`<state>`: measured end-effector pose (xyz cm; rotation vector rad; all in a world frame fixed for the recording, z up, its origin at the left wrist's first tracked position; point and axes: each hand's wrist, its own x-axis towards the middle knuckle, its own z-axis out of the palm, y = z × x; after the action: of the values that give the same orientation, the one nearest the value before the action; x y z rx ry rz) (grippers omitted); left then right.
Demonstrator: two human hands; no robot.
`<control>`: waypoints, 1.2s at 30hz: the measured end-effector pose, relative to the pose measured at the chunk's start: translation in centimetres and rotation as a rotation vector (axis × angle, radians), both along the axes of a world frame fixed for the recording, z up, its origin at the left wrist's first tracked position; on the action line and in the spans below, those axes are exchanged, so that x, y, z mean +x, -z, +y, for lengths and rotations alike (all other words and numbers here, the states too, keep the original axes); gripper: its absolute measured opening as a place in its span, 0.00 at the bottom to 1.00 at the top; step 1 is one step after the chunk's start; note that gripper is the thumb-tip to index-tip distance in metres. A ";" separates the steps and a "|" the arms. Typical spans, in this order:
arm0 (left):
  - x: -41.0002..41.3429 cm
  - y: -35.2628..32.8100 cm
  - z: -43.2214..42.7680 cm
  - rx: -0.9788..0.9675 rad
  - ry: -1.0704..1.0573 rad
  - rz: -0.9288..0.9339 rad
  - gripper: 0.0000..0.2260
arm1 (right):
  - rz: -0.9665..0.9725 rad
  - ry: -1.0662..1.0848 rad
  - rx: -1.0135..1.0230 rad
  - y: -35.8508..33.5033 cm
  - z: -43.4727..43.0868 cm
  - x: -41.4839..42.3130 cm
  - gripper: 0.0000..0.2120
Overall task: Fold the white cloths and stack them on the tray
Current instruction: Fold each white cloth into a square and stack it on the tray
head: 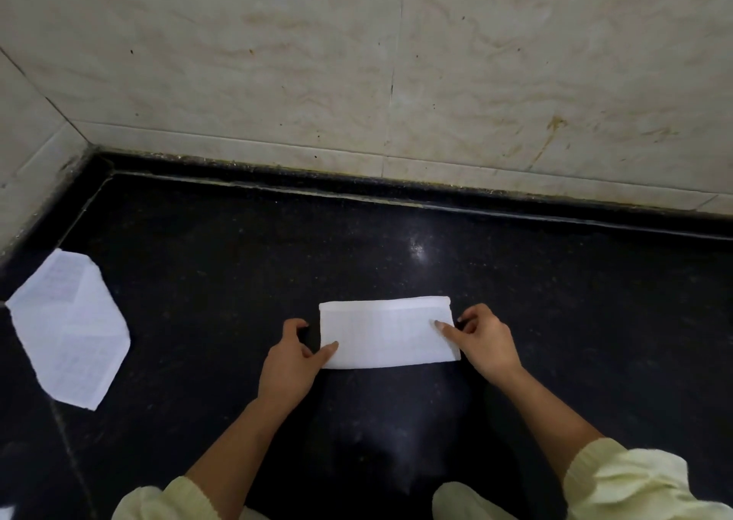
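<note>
A white cloth (386,333), folded into a long rectangle, lies flat on the black counter (555,301) in the middle of the view. My left hand (291,361) is at its left end, thumb on the lower left corner and fingers curled beside the edge. At the right end is my right hand (482,341), with its thumb laid on top of the cloth and the other fingers curled at the right edge. A second white cloth (71,333) lies spread out at the far left, its corners turned in. No tray is in view.
The counter sits in a corner: a pale tiled wall (357,63) runs along the back and another stands on the left. A raised black lip (396,192) borders the counter at the wall. My pale yellow sleeves (634,484) show at the bottom.
</note>
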<state>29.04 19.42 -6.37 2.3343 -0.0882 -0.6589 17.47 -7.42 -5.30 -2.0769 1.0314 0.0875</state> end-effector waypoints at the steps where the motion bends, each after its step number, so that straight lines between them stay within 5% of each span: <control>1: -0.3 0.1 0.1 -0.002 -0.004 0.004 0.28 | 0.025 -0.019 -0.009 0.1 0.3 -0.4 0.23; 11: -1.0 0.4 0.3 0.020 0.023 -0.012 0.28 | 0.078 -0.022 -0.105 0.7 1.8 -2.6 0.23; 17: -1.1 0.1 0.1 -0.012 0.061 -0.095 0.28 | 0.043 0.125 0.013 0.5 2.3 -1.0 0.24; 24: -0.6 0.1 0.0 0.018 0.153 -0.069 0.18 | 0.159 0.251 0.194 -0.3 2.1 1.0 0.09; 36: 0.5 0.3 0.6 -0.081 0.077 0.047 0.16 | -0.073 0.410 0.513 -1.6 2.1 1.8 0.06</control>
<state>29.56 19.98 -6.71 2.2456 -0.1805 -0.7348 19.24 -5.37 -3.72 -1.3758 1.2199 0.0590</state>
